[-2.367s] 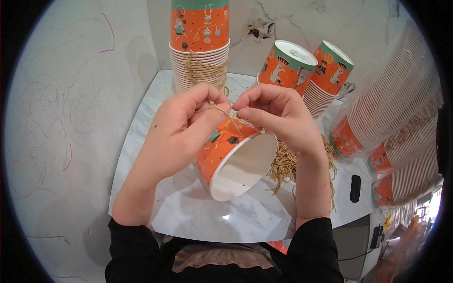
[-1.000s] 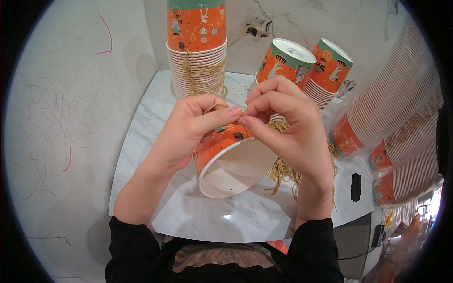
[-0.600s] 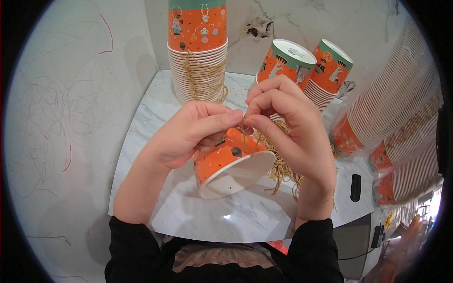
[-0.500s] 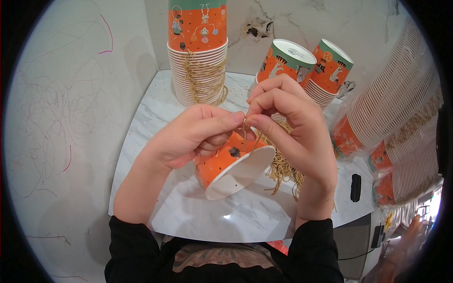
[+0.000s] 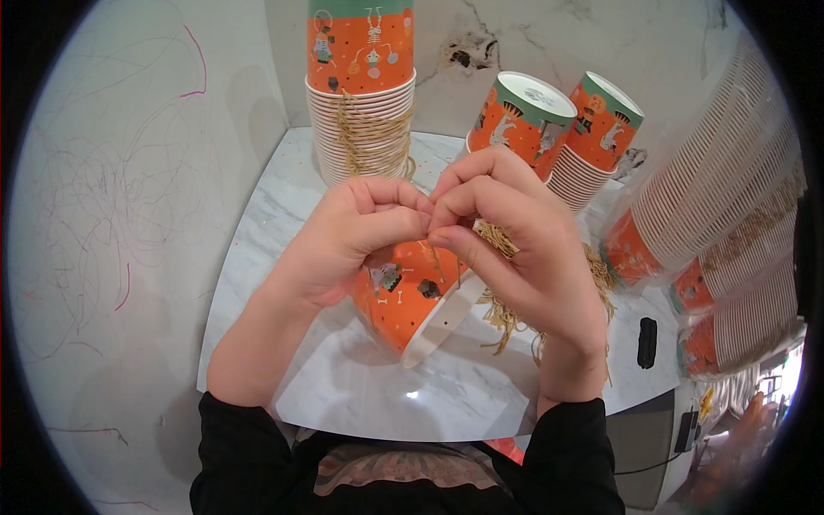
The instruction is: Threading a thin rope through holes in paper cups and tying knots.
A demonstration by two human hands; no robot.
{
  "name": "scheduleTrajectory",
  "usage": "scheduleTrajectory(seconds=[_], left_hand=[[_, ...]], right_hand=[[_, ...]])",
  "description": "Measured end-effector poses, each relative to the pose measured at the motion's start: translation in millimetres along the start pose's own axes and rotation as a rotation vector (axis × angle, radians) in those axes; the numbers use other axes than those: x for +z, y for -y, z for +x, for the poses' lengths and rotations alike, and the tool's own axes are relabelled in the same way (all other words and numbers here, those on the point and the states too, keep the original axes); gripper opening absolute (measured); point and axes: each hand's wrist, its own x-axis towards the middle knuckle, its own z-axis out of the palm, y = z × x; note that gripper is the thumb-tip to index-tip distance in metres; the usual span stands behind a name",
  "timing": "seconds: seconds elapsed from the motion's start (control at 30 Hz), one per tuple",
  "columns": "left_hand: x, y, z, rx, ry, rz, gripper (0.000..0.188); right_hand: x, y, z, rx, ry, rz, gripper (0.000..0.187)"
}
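Note:
An orange paper cup (image 5: 405,300) printed with small figures lies tilted on the marble-patterned table, its white rim toward the lower right. Thin tan cord (image 5: 436,264) rises from its side to my fingertips. My left hand (image 5: 330,245) is closed in a pinch at the cord, above the cup. Against it, my right hand (image 5: 536,249) pinches the cord too, thumb and forefinger together. The exact spot between the fingertips is hidden. Behind and below my right hand lies a bundle of loose tan cords (image 5: 506,326).
A tall stack of paper cups (image 5: 360,137) with cords hanging stands at the back left. Two upside-down cup stacks (image 5: 524,120) are at the back right. Plastic-wrapped cup stacks (image 5: 687,189) lean at the right, near a small black object (image 5: 647,342). A scribbled wall (image 5: 120,215) bounds the left.
My hands have shifted slightly left and drawn closer together at the fingertips. The cup has turned, showing more of its printed side and less of its inside.

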Motion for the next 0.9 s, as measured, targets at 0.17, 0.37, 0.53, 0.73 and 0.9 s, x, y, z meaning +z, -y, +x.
scheduleTrajectory(seconds=[0.17,0.37,0.53,0.73,0.9], left_hand=[[8,2,-2,0.462,-0.254,0.342,0.009],[14,21,0,1.038,-0.511,0.857,0.013],[11,25,0,1.07,-0.497,0.733,0.017],[12,24,-1,1.175,-0.503,0.811,0.017],[13,22,2,1.307,-0.373,0.808,0.02]], right_hand=[[9,-3,1,0.022,-0.045,-0.06,0.01],[20,-13,5,0.216,-0.172,0.48,0.006],[22,-10,4,0.273,-0.099,0.694,0.012],[20,-7,5,0.364,-0.077,0.84,0.014],[15,-7,5,0.34,-0.067,0.91,0.016]])
